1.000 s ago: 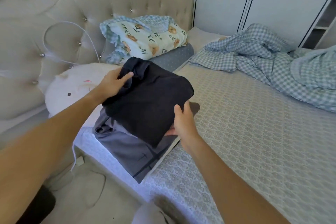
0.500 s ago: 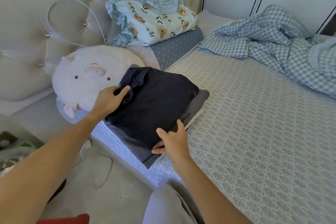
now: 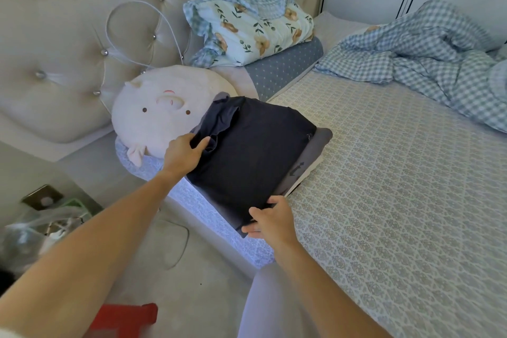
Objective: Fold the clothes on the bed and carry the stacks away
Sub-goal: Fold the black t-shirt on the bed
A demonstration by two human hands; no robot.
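Note:
A stack of folded clothes lies on the near left edge of the bed (image 3: 384, 200). A dark navy garment (image 3: 252, 151) is on top, a grey garment (image 3: 318, 143) beneath it, and a thin white layer shows at the bottom right. My left hand (image 3: 183, 155) grips the stack's left side, thumb on the navy cloth. My right hand (image 3: 270, 222) holds the near corner, thumb on top and fingers under the edge. The stack's left part sits against a round pig-face cushion (image 3: 164, 110).
A floral pillow (image 3: 252, 27) on a dotted blue bolster (image 3: 285, 66) leans at the tufted headboard (image 3: 68, 49). A crumpled blue checked blanket (image 3: 428, 60) lies at the far right. Floor, a cluttered bedside spot (image 3: 41, 217) and a red object (image 3: 123, 318) are at the left.
The stack, held lifted above the bed a second ago, has come down onto the bed's edge beside the pig cushion. Both hands stayed on it.

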